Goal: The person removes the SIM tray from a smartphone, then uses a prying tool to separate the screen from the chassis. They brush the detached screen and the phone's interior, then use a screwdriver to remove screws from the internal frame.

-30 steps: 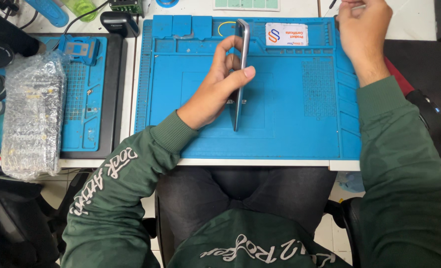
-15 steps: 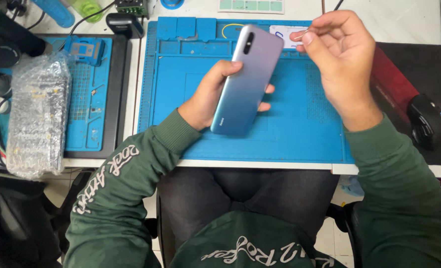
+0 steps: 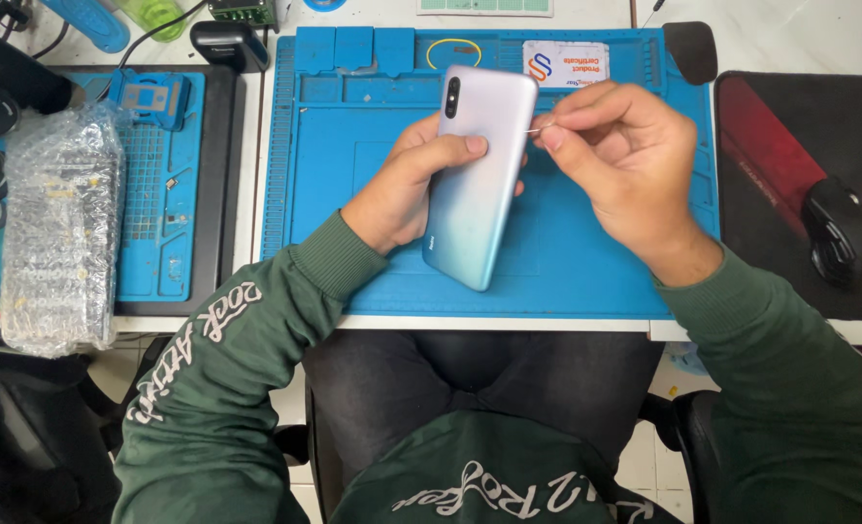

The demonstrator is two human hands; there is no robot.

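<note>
Left hand (image 3: 404, 189) grips a phone (image 3: 478, 175) back-up, tilted, above the blue mat (image 3: 586, 262) at the desk's front-middle. Right hand (image 3: 625, 160) fingers pinch a thin pin (image 3: 536, 129) against the phone's right edge. Mouse (image 3: 844, 233) sits near the right edge.

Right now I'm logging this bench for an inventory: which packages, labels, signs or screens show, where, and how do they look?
Label card: top of blue mat, white rectangle with printed text and a red-blue logo.
Bubble-wrap package: left table edge, clear, long, lumpy.
Green grid card: top edge, pale green, cut off.
Phone: held in left hand, back showing, silvery-blue; no screen visible. Right hand holds a thin pin at its edge.
</note>
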